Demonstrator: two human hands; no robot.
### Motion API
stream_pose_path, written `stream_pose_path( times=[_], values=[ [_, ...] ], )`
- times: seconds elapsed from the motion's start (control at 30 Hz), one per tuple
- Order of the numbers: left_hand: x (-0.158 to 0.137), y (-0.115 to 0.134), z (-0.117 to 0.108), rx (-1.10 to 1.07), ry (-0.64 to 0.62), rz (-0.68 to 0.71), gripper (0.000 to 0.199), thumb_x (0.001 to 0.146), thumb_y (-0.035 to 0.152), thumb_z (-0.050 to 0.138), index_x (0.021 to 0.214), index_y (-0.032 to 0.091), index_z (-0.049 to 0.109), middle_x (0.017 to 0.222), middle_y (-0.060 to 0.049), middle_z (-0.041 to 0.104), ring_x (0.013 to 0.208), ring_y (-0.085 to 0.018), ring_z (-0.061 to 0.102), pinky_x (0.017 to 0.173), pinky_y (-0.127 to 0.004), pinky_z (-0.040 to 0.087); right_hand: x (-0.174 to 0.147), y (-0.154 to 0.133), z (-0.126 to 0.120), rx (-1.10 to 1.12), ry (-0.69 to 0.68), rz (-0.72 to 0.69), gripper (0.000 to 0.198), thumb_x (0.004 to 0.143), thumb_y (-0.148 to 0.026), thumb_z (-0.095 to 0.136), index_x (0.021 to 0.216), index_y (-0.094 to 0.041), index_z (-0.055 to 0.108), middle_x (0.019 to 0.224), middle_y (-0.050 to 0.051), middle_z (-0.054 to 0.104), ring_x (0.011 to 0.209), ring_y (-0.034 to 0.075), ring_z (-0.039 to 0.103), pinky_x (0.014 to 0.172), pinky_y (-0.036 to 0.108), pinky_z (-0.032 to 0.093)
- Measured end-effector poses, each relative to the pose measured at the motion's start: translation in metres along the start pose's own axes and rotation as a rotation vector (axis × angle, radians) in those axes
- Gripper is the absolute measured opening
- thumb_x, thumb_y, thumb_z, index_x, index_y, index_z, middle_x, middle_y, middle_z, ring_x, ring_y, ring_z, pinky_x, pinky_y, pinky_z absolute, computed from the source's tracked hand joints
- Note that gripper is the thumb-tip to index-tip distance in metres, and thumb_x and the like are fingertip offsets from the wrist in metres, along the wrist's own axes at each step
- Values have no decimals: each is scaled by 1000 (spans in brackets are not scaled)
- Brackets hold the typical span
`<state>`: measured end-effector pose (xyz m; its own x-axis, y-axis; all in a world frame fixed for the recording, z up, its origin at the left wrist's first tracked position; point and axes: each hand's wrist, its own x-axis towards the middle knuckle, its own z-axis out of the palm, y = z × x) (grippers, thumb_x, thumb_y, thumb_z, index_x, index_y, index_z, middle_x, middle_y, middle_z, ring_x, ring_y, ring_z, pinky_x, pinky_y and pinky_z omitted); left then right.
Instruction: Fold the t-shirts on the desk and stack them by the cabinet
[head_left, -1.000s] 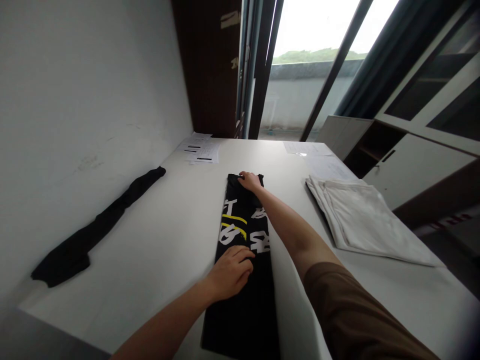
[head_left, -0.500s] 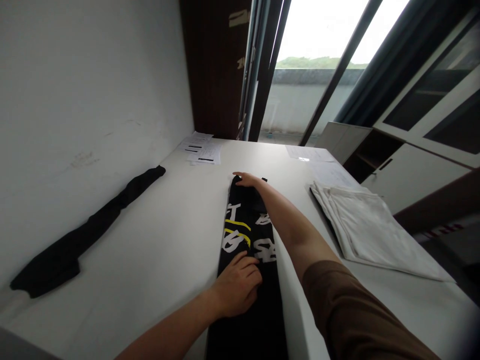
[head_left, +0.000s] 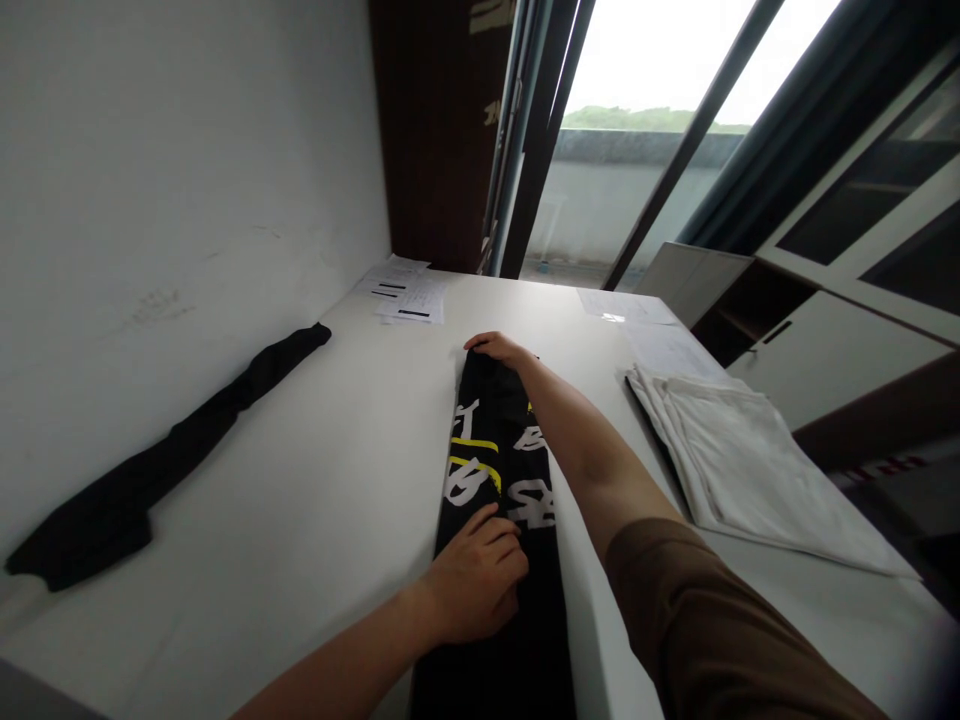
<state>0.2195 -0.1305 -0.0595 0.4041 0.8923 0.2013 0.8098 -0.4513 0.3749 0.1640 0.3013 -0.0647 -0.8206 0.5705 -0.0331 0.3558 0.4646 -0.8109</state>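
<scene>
A black garment (head_left: 487,400), folded into a long narrow strip, runs away from me along the white table. White lettering and yellow lines are printed on its far half. My right hand (head_left: 496,348) is closed over the strip's far end, its fingers bent around the edge there. Nearer to me, my left hand (head_left: 480,575) lies on top of the cloth just below the lettering. Its fingers are slightly bent and a little apart, resting on the fabric; the thumb is mostly hidden.
Along the wall on the left lies a long, crumpled black cloth (head_left: 180,455). A folded whitish cloth (head_left: 750,460) sits on the table (head_left: 360,450) at the right. Printed papers (head_left: 411,300) are at the far edge, with more sheets (head_left: 630,307) at the far right.
My right hand's fingers have drawn in over the far end of the garment, which now shows less spread at its corner. My left hand has stayed nearly in place. The view has shifted slightly.
</scene>
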Motion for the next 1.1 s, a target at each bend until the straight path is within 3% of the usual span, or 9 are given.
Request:
stream_pose_path(
  times=[0.13,0.27,0.37,0.5,0.63,0.83,0.93,1.1],
  values=[
    [0,-2,-1,21,11,-29,12,89,21,59,101,20,62,106,-7,67,122,-25,54,126,-52,20,11,3,5,33,120,14,34,84,-18,58,113,-17,76,82,0,72,62,12,58,68,24,53],
    [-1,-4,4,53,8,-74,16,90,21,60,106,20,63,112,-8,66,128,-27,50,126,-54,19,17,6,14,-49,219,-3,40,84,-16,59,122,-18,71,99,3,74,72,13,62,77,25,54],
    [-3,-4,5,42,-2,-94,26,92,25,61,117,20,61,129,-9,62,141,-28,40,127,-55,18,13,9,14,-106,204,15,49,86,-19,63,135,-19,63,106,6,75,81,15,66,81,27,54],
    [-6,-1,6,-4,-12,-80,49,92,37,65,137,23,52,155,-9,44,152,-29,25,127,-56,14,-7,22,-2,-240,244,131,46,93,-25,59,139,-20,59,98,5,75,78,16,67,81,27,54],
    [-9,1,13,-15,-38,-63,65,94,48,62,151,25,41,167,-9,28,156,-31,15,126,-59,12,-37,40,-24,-438,156,176,33,91,-35,65,121,-23,71,97,5,76,86,19,69,83,29,52],
    [-7,1,21,-20,-63,-68,69,95,49,60,156,27,36,168,-9,24,156,-33,14,125,-61,11,-67,49,-27,-639,54,173,24,82,-45,74,91,-23,78,84,3,73,84,22,67,77,28,49],
    [-7,1,21,-27,-63,-69,69,96,50,59,156,27,36,169,-9,24,156,-32,14,125,-61,12,-70,46,-18,-576,130,139,18,83,-38,70,90,-22,75,82,2,72,80,20,65,72,26,47],
    [-6,2,18,-45,-81,-80,66,98,51,55,157,29,35,169,-7,22,157,-31,13,126,-60,11,-75,50,-16,-408,436,214,22,86,-31,60,103,-22,71,94,3,73,85,20,64,71,26,48]
  ],
)
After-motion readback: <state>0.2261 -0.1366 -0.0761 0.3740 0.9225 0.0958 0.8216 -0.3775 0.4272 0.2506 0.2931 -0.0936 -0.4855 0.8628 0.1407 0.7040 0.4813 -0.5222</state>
